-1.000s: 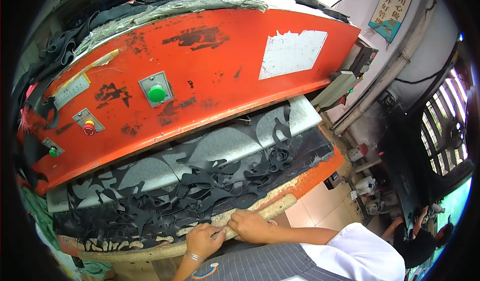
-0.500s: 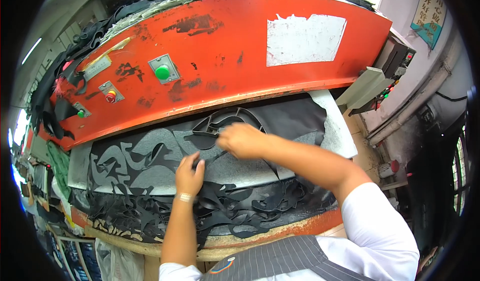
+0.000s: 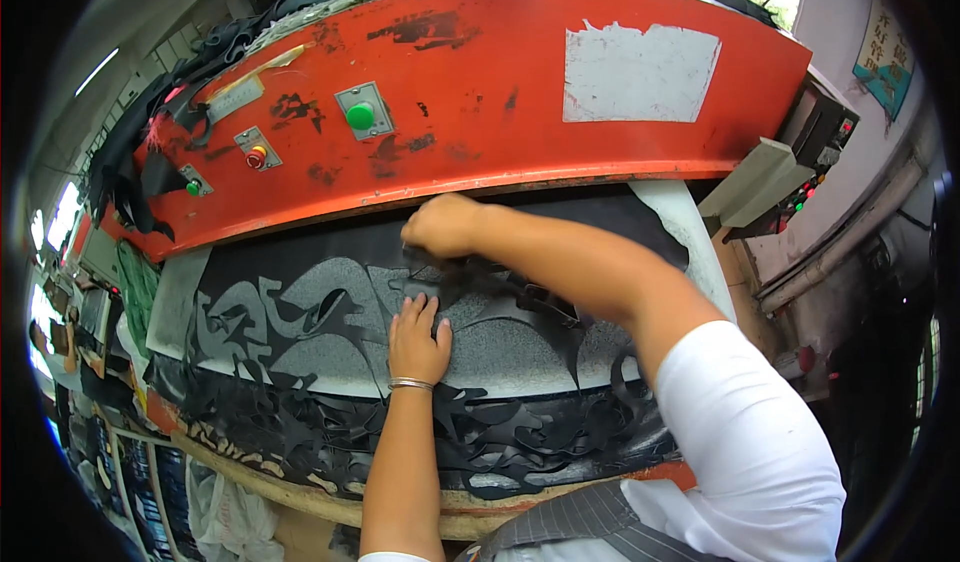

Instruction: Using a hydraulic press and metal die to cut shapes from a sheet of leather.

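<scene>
My left hand (image 3: 418,342) lies flat with its fingers stretched out, pressing on the grey cutting board (image 3: 500,357) and the edge of a dark sheet piece. Farther off, my right hand (image 3: 442,227) is closed in a fist over the black sheet material (image 3: 300,247), which looks like leather. It grips one end of a dark metal cutting die (image 3: 548,304). The die runs under my right forearm, partly hidden and smeared by motion. Curved cut-out gaps in the sheet show the pale board at the left.
A red press beam (image 3: 500,92) spans the far side, with a green button (image 3: 360,116) and a red knob (image 3: 257,157). Black offcuts (image 3: 320,427) pile along the near edge. A control box (image 3: 800,162) stands at the right.
My right hand has moved up and left, and the die has shifted and turned beneath its forearm. My left hand has moved right and flattened onto the board.
</scene>
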`<move>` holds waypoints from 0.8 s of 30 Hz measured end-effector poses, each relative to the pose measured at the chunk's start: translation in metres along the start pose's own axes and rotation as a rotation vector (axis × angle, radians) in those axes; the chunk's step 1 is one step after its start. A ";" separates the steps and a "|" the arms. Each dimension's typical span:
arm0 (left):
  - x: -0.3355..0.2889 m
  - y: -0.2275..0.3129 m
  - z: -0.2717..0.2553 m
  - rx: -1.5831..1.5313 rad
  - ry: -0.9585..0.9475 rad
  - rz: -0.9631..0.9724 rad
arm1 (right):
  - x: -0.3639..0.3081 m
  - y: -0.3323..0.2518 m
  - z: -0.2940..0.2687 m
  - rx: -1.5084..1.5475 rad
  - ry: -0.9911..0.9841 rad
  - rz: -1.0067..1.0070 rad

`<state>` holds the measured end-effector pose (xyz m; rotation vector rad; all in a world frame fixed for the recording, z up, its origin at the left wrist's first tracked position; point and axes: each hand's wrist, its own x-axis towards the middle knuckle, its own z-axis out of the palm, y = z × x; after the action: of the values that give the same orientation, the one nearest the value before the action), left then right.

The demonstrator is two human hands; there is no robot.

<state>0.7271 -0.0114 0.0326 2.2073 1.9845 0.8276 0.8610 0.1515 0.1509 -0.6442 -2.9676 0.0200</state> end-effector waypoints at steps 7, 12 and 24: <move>0.002 -0.004 0.008 0.000 0.012 0.004 | -0.198 0.020 -0.123 -0.159 0.369 0.338; 0.002 -0.007 0.011 0.034 0.023 0.023 | -0.318 0.015 -0.124 -0.051 0.584 0.979; 0.020 0.101 0.037 -0.501 -0.091 -0.009 | -0.321 0.062 0.025 0.724 0.592 1.435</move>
<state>0.8346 0.0015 0.0472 1.9042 1.5309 1.0606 1.1748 0.0753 0.0919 -1.9181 -1.2669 0.7601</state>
